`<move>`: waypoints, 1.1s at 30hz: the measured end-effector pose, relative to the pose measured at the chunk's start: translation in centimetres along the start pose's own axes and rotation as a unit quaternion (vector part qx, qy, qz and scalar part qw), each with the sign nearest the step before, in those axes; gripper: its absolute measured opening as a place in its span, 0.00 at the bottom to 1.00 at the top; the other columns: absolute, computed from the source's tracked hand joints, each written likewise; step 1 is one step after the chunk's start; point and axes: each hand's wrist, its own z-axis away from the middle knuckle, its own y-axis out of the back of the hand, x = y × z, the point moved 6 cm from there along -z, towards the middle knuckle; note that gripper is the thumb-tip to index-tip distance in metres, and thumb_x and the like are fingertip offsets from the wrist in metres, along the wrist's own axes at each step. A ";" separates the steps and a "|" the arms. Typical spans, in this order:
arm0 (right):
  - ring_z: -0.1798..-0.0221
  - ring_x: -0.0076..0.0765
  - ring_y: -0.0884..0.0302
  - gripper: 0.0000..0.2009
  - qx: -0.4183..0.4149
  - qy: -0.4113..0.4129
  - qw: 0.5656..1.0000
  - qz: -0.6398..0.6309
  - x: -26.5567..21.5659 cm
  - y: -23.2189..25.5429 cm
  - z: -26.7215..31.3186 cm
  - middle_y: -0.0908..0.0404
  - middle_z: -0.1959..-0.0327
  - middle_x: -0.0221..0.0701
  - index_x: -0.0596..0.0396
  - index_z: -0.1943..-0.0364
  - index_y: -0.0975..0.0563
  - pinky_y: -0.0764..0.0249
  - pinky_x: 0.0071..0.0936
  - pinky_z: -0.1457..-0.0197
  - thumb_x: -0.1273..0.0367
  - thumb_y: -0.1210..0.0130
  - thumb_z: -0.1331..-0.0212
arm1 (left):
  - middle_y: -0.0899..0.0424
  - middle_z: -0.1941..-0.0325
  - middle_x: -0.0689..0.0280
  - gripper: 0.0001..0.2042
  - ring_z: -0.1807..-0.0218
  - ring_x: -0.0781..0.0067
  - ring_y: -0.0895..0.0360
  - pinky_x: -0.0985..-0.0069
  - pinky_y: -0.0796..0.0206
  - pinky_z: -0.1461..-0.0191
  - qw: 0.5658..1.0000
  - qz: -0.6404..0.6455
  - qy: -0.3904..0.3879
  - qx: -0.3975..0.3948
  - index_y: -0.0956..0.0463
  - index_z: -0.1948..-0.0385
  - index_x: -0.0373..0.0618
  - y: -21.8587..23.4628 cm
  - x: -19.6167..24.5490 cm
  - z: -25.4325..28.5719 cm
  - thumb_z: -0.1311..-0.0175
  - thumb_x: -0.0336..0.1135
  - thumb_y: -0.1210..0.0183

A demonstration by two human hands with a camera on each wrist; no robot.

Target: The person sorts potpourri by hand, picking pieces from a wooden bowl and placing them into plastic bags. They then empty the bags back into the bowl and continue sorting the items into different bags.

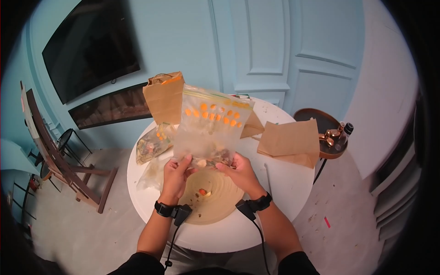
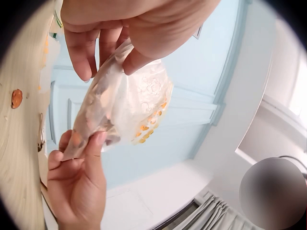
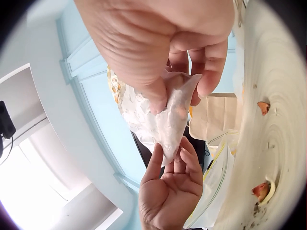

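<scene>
Both hands hold up a clear zip bag (image 1: 211,128) printed with orange spots, its zip edge at the far top. Small mixed pieces, brown and pale, lie along its bottom edge. My left hand (image 1: 175,178) pinches the lower left corner between thumb and fingers. At the lower right corner, my right hand (image 1: 241,173) does the same, as the left wrist view shows with its thumb on the bag (image 2: 103,105). Below the hands is a round, wood-coloured plate (image 1: 224,206) with a reddish piece (image 1: 202,192) and dark crumbs on it.
A second spotted bag (image 1: 153,144) with contents and a clear bag (image 1: 151,176) lie left on the white round table (image 1: 256,233). Behind stands a brown paper bag (image 1: 162,101); flat brown paper (image 1: 291,142) and a thin stick (image 1: 268,178) lie right. A side table (image 1: 316,119) holds bottles.
</scene>
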 end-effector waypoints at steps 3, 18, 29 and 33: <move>0.56 0.20 0.18 0.17 0.009 0.022 0.999 0.033 1.0 0.7 -0.5 0.15 0.55 0.30 0.62 0.47 0.23 0.22 0.21 0.52 0.69 0.34 0.35 | 0.14 0.52 0.60 0.13 0.57 0.70 0.14 0.73 0.16 0.56 0.999 0.023 0.024 -0.009 0.24 0.46 0.37 0.6 -1.0 -0.4 0.27 0.33 0.40; 0.62 0.22 0.20 0.13 0.264 0.106 0.939 0.194 2.3 10.1 -1.2 0.15 0.61 0.30 0.62 0.51 0.23 0.24 0.21 0.58 0.75 0.34 0.38 | 0.19 0.41 0.60 0.21 0.42 0.70 0.18 0.72 0.19 0.45 0.977 -0.010 0.116 -0.179 0.31 0.34 0.39 -0.8 -0.9 3.4 0.26 0.30 0.41; 0.62 0.31 0.17 0.16 0.201 0.018 0.874 0.442 4.2 11.3 -0.9 0.13 0.63 0.38 0.65 0.54 0.18 0.22 0.31 0.56 0.71 0.32 0.46 | 0.18 0.48 0.67 0.21 0.49 0.80 0.19 0.76 0.21 0.48 0.957 -0.016 0.122 -0.263 0.29 0.35 0.39 -1.8 -1.8 4.6 0.27 0.32 0.39; 0.65 0.45 0.15 0.18 0.208 -0.070 0.800 0.558 2.2 9.7 -0.2 0.14 0.68 0.46 0.66 0.62 0.17 0.22 0.36 0.59 0.61 0.31 0.45 | 0.17 0.49 0.68 0.21 0.49 0.81 0.20 0.77 0.22 0.48 0.952 -0.027 0.131 -0.276 0.29 0.36 0.40 -1.9 -2.2 4.8 0.27 0.32 0.39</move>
